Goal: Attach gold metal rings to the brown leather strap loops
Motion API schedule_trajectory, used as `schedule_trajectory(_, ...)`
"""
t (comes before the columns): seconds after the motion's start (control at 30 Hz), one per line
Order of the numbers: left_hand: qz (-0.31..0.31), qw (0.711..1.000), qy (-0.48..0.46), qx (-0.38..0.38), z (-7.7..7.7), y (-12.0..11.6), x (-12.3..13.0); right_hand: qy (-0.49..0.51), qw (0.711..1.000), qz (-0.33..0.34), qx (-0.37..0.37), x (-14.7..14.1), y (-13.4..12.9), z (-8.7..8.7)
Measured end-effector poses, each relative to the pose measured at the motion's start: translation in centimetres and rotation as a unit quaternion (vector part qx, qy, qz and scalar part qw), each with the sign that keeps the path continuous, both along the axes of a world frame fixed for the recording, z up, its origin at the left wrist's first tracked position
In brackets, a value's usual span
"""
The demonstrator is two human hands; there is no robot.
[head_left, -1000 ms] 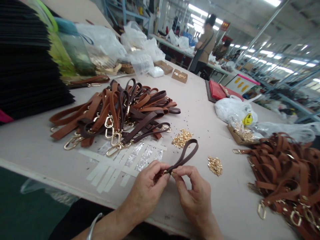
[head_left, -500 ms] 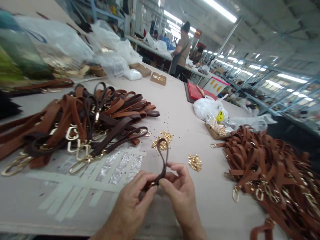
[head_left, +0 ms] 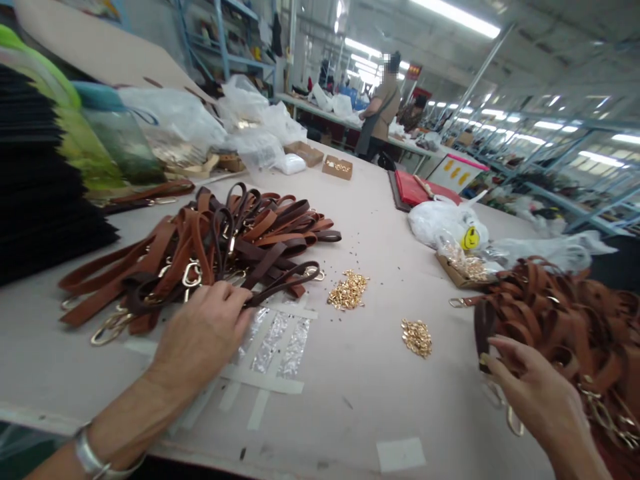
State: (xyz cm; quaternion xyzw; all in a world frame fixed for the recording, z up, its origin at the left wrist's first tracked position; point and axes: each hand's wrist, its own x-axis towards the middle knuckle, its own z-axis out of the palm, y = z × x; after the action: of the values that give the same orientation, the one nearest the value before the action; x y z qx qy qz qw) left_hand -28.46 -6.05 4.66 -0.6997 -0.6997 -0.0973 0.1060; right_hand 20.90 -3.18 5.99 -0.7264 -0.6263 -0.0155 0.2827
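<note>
My left hand (head_left: 207,327) reaches onto the left pile of brown and dark brown leather straps (head_left: 200,227), fingers curled down around the end of a dark brown strap (head_left: 283,280). The fingertips are partly hidden behind the knuckles. At the right, my right hand (head_left: 540,393) pinches a dark brown leather strap loop (head_left: 483,327) at the edge of the right pile of brown straps (head_left: 540,300). Gold-coloured metal clips hang under that hand, partly blurred. Between the hands lie a heap of small gold studs (head_left: 349,291) and a smaller heap of gold pieces (head_left: 417,337).
Taped clear film strips (head_left: 270,341) lie on the table (head_left: 340,413). At the back are cardboard boxes (head_left: 337,168), plastic bags (head_left: 440,223) and a red folder (head_left: 420,189). A black stack (head_left: 45,173) and a bottle (head_left: 123,140) stand left. A person (head_left: 383,107) stands beyond.
My hands have parted from the middle. My right hand has carried the dark brown loop right to the brown pile, while my left has moved left onto the other pile. The view has shifted.
</note>
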Motion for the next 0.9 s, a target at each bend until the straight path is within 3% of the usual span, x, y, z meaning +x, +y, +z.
schedule_trajectory(0.1,0.003,1.0,0.01,-0.002,-0.4,0.2,0.5,-0.017,0.992,0.121,0.009,-5.2,-0.2,-1.0)
schedule_trajectory(0.17,0.008,1.0,0.004,0.0,-0.7,0.3,0.6,0.014,0.967,0.253,-0.008,-9.8,0.0,-1.9)
schedule_trajectory(0.23,0.008,1.0,-0.02,-0.001,-0.9,0.3,0.4,0.008,0.945,0.324,-0.039,-14.0,0.7,-2.6)
schedule_trajectory(0.37,-0.002,0.989,-0.15,0.004,-0.7,0.1,-0.3,-0.031,0.954,0.284,-0.094,-18.6,3.5,-3.0)
schedule_trajectory(0.5,0.018,0.94,-0.34,0.01,0.8,-0.9,-0.4,-0.043,0.955,0.27,-0.114,-19.4,5.8,-3.1)
schedule_trajectory(0.6,0.051,0.87,-0.488,-0.048,1.8,-1.8,0.6,-0.047,0.952,0.276,-0.125,-19.2,6.4,-3.4)
schedule_trajectory(0.67,0.047,0.791,-0.603,-0.087,2.0,-2.2,1.4,-0.051,0.95,0.279,-0.131,-18.8,6.7,-3.6)
schedule_trajectory(0.8,0.035,0.602,-0.785,-0.138,1.6,-2.9,2.8,-0.059,0.948,0.277,-0.145,-18.1,7.1,-3.7)
schedule_trajectory(0.9,0.043,0.527,-0.835,-0.153,1.3,-3.5,3.4,-0.066,0.948,0.271,-0.15,-17.9,7.5,-3.6)
